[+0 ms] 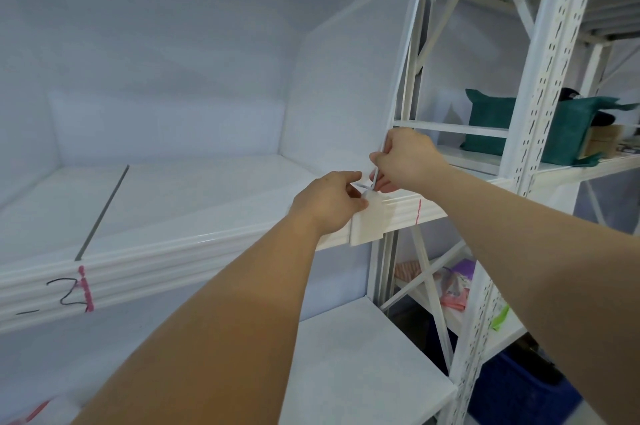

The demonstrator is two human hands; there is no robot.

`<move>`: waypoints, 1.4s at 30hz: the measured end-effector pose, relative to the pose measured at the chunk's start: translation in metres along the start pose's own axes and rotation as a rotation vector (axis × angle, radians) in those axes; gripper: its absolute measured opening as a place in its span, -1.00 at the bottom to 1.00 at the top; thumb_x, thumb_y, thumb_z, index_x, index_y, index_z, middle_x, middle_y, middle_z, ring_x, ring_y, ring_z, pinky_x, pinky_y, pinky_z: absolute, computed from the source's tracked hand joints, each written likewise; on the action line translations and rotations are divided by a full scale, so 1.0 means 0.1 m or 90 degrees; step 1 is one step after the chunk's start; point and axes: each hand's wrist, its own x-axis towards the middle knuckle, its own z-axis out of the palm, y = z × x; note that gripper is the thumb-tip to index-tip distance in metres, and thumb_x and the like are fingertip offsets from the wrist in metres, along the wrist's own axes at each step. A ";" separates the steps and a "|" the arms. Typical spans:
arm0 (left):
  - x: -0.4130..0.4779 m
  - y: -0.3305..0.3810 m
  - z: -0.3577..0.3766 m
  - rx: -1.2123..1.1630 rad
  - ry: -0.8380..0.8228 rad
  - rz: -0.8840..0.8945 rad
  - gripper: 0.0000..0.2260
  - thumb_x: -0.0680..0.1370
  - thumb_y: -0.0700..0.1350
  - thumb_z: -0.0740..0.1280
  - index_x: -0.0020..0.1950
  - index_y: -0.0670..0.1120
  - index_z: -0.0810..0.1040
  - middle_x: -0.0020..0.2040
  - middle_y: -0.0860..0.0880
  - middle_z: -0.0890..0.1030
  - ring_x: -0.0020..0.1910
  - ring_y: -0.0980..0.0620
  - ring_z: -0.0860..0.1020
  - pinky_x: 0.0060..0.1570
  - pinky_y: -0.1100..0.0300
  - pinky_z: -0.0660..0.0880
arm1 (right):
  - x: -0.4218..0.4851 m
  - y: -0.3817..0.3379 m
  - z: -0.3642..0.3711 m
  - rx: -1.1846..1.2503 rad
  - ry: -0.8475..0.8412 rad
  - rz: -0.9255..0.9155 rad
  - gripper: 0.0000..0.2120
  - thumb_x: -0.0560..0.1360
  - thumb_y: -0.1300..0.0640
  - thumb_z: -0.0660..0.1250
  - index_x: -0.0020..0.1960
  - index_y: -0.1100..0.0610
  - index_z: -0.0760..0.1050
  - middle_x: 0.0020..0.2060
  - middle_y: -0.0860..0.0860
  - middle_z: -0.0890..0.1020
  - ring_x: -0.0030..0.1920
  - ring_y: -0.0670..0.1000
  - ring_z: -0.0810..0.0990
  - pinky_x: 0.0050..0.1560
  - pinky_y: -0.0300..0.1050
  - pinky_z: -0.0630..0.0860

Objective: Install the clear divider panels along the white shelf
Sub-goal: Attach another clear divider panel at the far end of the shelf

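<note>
A clear divider panel (349, 71) stands upright across the white shelf (166, 202), near the shelf's right end. My right hand (405, 157) grips the panel's front edge close to its bottom corner. My left hand (329, 202) pinches a white clip bracket (369, 220) that hangs over the shelf's ribbed front lip, right under the panel's front corner. A dark slot line (104, 209) runs front to back across the shelf at the left, above a pink mark (86, 287) and handwriting on the lip.
White perforated uprights (554, 78) and cross braces stand to the right. A green bag (519, 126) sits on the neighbouring shelf. A lower white shelf (363, 365) lies beneath. Pink and purple packets (457, 286) and a dark blue bin (530, 393) are lower right.
</note>
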 end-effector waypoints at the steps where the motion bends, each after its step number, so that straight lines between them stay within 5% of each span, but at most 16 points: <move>1: 0.00 0.00 0.00 -0.003 0.001 -0.001 -0.51 0.54 -0.04 0.32 0.46 0.06 0.32 0.20 0.12 0.58 0.27 0.05 0.48 0.29 0.11 0.37 | 0.00 0.01 0.01 -0.001 0.002 -0.002 -0.84 0.58 0.22 0.19 -0.18 0.21 0.37 -0.21 0.23 0.71 -0.25 0.17 0.72 -0.09 0.01 0.67; 10: 0.00 -0.01 0.00 -0.015 0.015 -0.001 -0.52 0.52 -0.04 0.36 0.43 0.04 0.37 0.25 0.08 0.54 0.27 0.02 0.48 0.30 0.04 0.38 | 0.01 -0.03 0.05 -0.101 -0.004 -0.038 -0.94 0.53 0.22 0.20 -0.11 0.18 0.34 -0.15 0.20 0.70 -0.19 0.15 0.69 -0.11 0.00 0.64; 14: -0.01 -0.02 0.00 0.019 0.025 0.020 -0.47 0.51 -0.01 0.35 0.47 0.09 0.28 0.41 0.11 0.40 0.35 -0.01 0.42 0.30 0.00 0.37 | 0.01 -0.10 0.11 -0.196 0.012 -0.064 -0.83 0.50 0.22 0.20 -0.23 0.13 0.25 0.00 0.23 0.61 -0.11 0.14 0.48 -0.39 -0.20 0.32; 18: -0.03 -0.03 -0.01 0.020 0.008 0.019 -0.44 0.53 0.00 0.31 0.50 0.12 0.22 0.45 0.18 0.35 0.40 0.02 0.38 0.34 0.04 0.35 | -0.04 -0.18 0.11 -0.230 0.013 -0.063 -0.69 0.50 0.30 0.17 -0.33 0.11 0.13 0.08 0.26 0.54 -0.06 0.13 0.39 -0.20 -0.15 0.30; 22: -0.05 -0.02 -0.02 0.026 -0.004 0.029 -0.43 0.54 -0.02 0.29 0.51 0.15 0.19 0.45 0.17 0.37 0.41 0.05 0.37 0.36 0.05 0.34 | -0.01 -0.13 0.14 -0.185 0.002 -0.043 -0.81 0.47 0.32 0.15 -0.27 0.14 0.23 -0.04 0.23 0.58 0.03 0.15 0.53 -0.38 -0.19 0.34; 25: -0.07 -0.01 -0.02 0.020 -0.012 0.040 -0.37 0.53 -0.02 0.28 0.52 0.22 0.07 0.45 0.21 0.36 0.42 0.08 0.36 0.36 0.04 0.35 | 0.01 -0.10 0.14 -0.122 0.008 -0.017 -0.95 0.47 0.28 0.16 -0.08 0.17 0.33 0.00 0.23 0.62 0.06 0.18 0.58 -0.27 -0.16 0.46; 28: -0.09 0.01 -0.03 0.053 -0.018 0.039 -0.36 0.56 -0.01 0.26 0.53 0.26 -0.02 0.47 0.20 0.32 0.38 0.03 0.40 0.31 0.11 0.35 | 0.00 -0.09 0.12 -0.081 0.011 -0.006 -0.94 0.49 0.25 0.15 -0.06 0.18 0.37 -0.01 0.24 0.64 0.01 0.19 0.62 -0.05 -0.06 0.60; 31: -0.10 0.02 -0.04 0.056 -0.016 0.040 -0.35 0.57 -0.01 0.25 0.54 0.24 -0.05 0.48 0.18 0.32 0.38 0.02 0.40 0.28 0.12 0.33 | -0.02 -0.09 0.11 -0.072 0.001 -0.002 -0.96 0.49 0.26 0.17 -0.10 0.18 0.38 -0.05 0.24 0.65 0.01 0.19 0.63 -0.03 -0.01 0.62; 36: -0.09 0.01 -0.03 0.052 -0.020 0.035 -0.33 0.58 -0.01 0.26 0.54 0.21 -0.08 0.48 0.17 0.31 0.40 0.03 0.38 0.28 0.12 0.33 | -0.03 -0.12 0.14 -0.117 0.003 -0.014 -0.84 0.51 0.26 0.18 -0.24 0.12 0.29 -0.04 0.19 0.65 0.15 0.11 0.49 -0.36 -0.20 0.39; 42: -0.08 0.01 -0.03 0.050 -0.032 0.034 -0.35 0.58 -0.01 0.25 0.54 0.21 -0.06 0.46 0.14 0.34 0.40 0.03 0.38 0.26 0.14 0.32 | -0.01 -0.09 0.19 -0.128 0.004 0.009 -0.97 0.50 0.27 0.17 -0.12 0.19 0.34 -0.42 0.03 0.44 -0.14 0.09 0.44 -0.44 -0.25 0.26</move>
